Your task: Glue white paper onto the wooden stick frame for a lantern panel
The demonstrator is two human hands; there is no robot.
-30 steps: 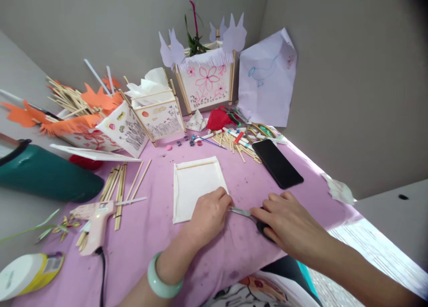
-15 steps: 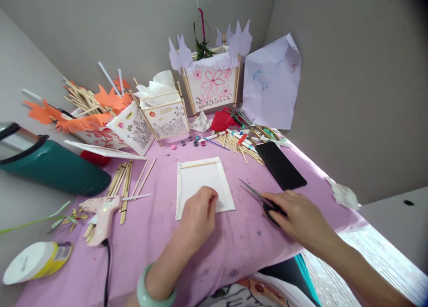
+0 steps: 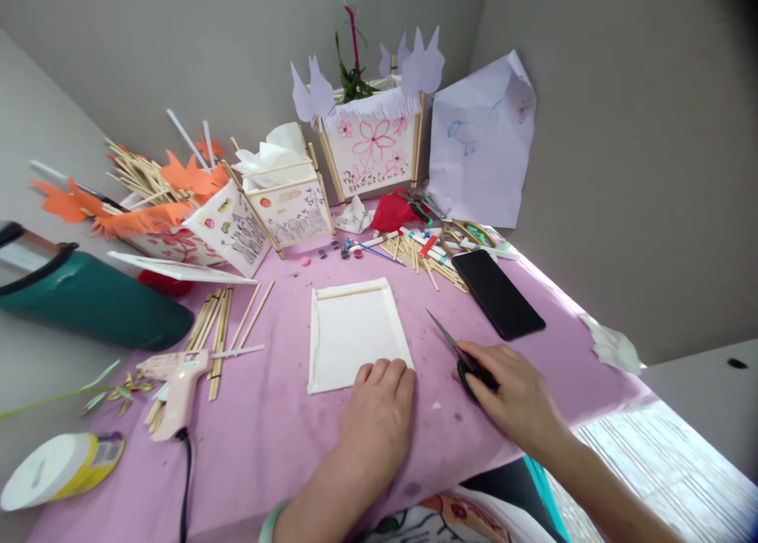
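My right hand [image 3: 518, 389] holds a pair of black-handled scissors [image 3: 465, 361], the blades pointing up and left over the cloth. The blades look closed together. My left hand [image 3: 379, 413] lies palm down, its fingertips resting on the near right edge of a white fabric-covered panel [image 3: 355, 334]. The panel lies flat, with folded-over edges and a thin wooden stick [image 3: 349, 293] along its far side. A tiny white scrap [image 3: 437, 406] lies on the cloth between my two hands.
A black phone [image 3: 497, 294] lies beyond the scissors. Left are a pink glue gun [image 3: 182, 389], wooden sticks [image 3: 216, 330], a green tumbler [image 3: 106, 298] and a white-lidded tub [image 3: 41, 472]. Decorated stick-framed boxes [image 3: 290, 211], markers and more scissors line the back of the purple tablecloth [image 3: 266, 448].
My left hand has moved right and down from above the panel, and its pinched fingers have flattened onto the panel's near edge. The small scrap now shows on the cloth. The scissors have barely shifted.
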